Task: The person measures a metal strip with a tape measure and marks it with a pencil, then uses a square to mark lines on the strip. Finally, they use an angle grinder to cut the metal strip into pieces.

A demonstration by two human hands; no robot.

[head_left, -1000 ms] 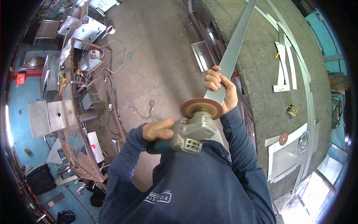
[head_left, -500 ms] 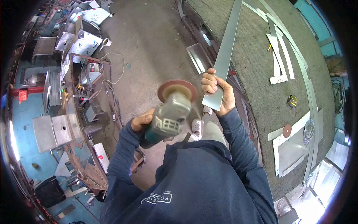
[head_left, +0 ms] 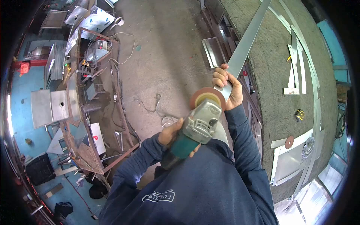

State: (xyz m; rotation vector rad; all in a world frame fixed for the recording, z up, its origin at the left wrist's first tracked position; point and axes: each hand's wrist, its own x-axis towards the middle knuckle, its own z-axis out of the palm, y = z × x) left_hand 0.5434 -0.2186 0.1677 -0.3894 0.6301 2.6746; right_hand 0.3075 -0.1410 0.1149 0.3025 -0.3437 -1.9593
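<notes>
My left hand (head_left: 170, 132) is wrapped round the body of an angle grinder (head_left: 203, 122), grey at the head and green along the housing. Fingertips show on the grinder's far side. A reddish-brown disc (head_left: 200, 93) on its head overlaps the near end of a long flat metal strip (head_left: 245, 47). My right hand (head_left: 229, 84) is closed round that strip close to this end, fingers over one edge and thumb on the other. From there the strip slopes up and away over the edge of the carpeted table.
The carpet-topped table (head_left: 258, 82) on the right carries thin metal strips (head_left: 296, 67), a tape measure (head_left: 299, 115) and a loose brown disc (head_left: 289, 142). Left stands a rusty metal frame (head_left: 101, 165) with tools and cables. A metal channel (head_left: 213, 52) lies beside the table.
The grinder has moved right and its disc now meets the strip's near end in view. The strip tilts more to the right, and the whole view has shifted.
</notes>
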